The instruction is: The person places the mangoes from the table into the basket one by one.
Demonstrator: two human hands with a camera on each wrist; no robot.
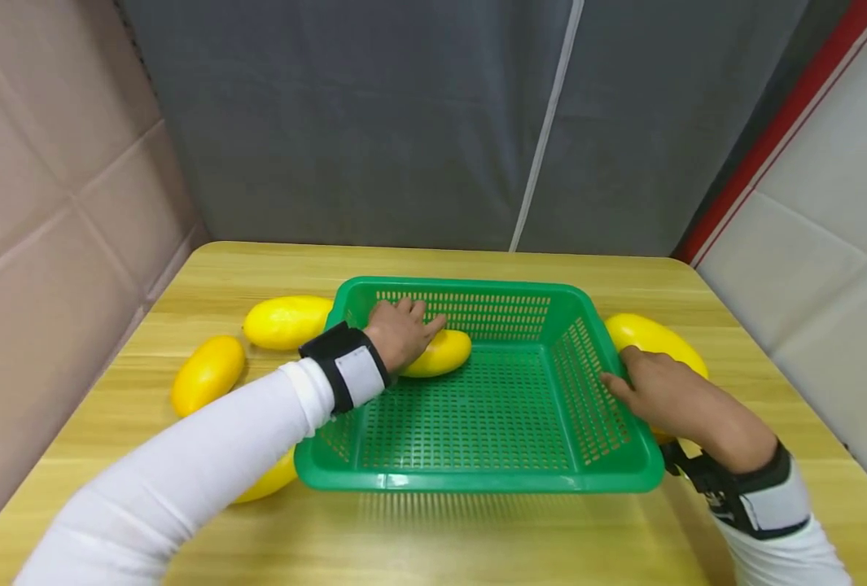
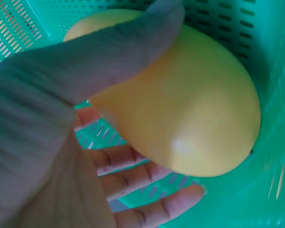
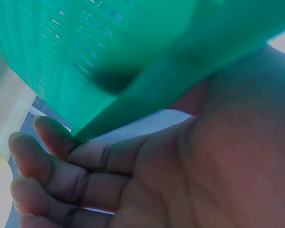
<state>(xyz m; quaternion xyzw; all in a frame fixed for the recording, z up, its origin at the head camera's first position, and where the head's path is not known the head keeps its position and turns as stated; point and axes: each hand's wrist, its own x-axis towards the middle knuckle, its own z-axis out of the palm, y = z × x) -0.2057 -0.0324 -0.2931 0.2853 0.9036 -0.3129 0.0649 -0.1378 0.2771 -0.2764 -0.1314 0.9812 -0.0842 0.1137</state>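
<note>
A green plastic basket (image 1: 470, 480) with slotted walls stands in the middle of the table. My left hand (image 1: 400, 334) reaches over its left side and holds a yellow mango (image 1: 444, 354) inside. In the left wrist view the thumb lies across the mango (image 2: 194, 109), while the fingers (image 2: 156, 204) spread along its other side, partly hidden behind it. My right hand (image 1: 667, 399) grips the basket's right rim, thumb over the edge and fingers outside. The right wrist view shows the basket wall (image 3: 109, 61) between thumb and fingers (image 3: 61, 175).
Left of the basket lie several yellow mangoes, including one at the back (image 1: 286, 321), one farther left (image 1: 209, 374) and one partly under my sleeve (image 1: 268, 480). Another mango (image 1: 656, 338) lies right of the basket, beside my right hand. The wooden table (image 1: 433, 541) ends at a grey curtain (image 1: 367, 130).
</note>
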